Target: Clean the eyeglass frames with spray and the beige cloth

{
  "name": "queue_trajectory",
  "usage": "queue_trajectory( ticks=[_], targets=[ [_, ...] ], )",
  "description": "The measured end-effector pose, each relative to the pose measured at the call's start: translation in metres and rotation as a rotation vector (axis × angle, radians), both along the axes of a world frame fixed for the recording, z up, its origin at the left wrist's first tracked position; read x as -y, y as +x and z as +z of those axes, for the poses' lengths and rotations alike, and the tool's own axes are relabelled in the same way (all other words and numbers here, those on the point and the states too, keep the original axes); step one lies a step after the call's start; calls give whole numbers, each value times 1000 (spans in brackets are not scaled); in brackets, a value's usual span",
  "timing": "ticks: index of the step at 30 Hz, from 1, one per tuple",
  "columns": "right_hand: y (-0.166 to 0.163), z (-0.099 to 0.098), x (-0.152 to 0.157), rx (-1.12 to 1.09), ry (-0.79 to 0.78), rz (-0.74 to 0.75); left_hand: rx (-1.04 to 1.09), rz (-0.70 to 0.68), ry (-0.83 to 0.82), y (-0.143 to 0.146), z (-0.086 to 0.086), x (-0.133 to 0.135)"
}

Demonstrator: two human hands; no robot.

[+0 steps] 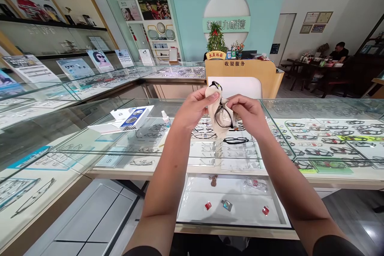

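Above the glass counter I hold up a pair of dark-framed eyeglasses (224, 117) together with a cream cleaning cloth (213, 109). My left hand (196, 106) is closed, its thumb pressing the cloth against the upper part of the frame. On the other side, my right hand (247, 112) pinches the cloth and the edge of the glasses near the lower lens. The cloth lies behind that lens and partly covers the rest of the frame. Below my hands, another black pair of eyeglasses (236, 140) rests on the counter.
A white spray bottle (165, 119) and a white-and-blue box (132, 120) stand on the glass display counter (102, 144). Beneath, an open drawer (198, 216) holds several small packets. Opposite is a cashier desk (270, 76); a person (339, 53) sits far right.
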State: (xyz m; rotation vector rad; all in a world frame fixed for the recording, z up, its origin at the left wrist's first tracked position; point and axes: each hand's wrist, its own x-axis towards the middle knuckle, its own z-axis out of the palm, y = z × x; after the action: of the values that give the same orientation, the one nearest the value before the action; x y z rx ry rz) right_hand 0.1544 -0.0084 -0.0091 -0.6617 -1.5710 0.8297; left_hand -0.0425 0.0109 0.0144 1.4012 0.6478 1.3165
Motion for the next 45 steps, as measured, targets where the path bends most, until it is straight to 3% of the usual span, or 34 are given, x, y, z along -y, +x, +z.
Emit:
queue_trajectory(
  ticks=[3,11,25,33,45],
  targets=[
    [-1,2,2,-17,-55,-4,-12,17,37,2,0,2],
    [-2,-2,-3,-7,-5,8,11,38,109,14,-4,2],
    [3,-4,-9,-16,-37,-34,36,79,83,25,-7,1],
    [8,-5,-16,12,-11,4,-25,-8,107,22,-5,2],
    [9,-4,-12,125,138,-16,49,199,256,38,-18,-7]
  ],
)
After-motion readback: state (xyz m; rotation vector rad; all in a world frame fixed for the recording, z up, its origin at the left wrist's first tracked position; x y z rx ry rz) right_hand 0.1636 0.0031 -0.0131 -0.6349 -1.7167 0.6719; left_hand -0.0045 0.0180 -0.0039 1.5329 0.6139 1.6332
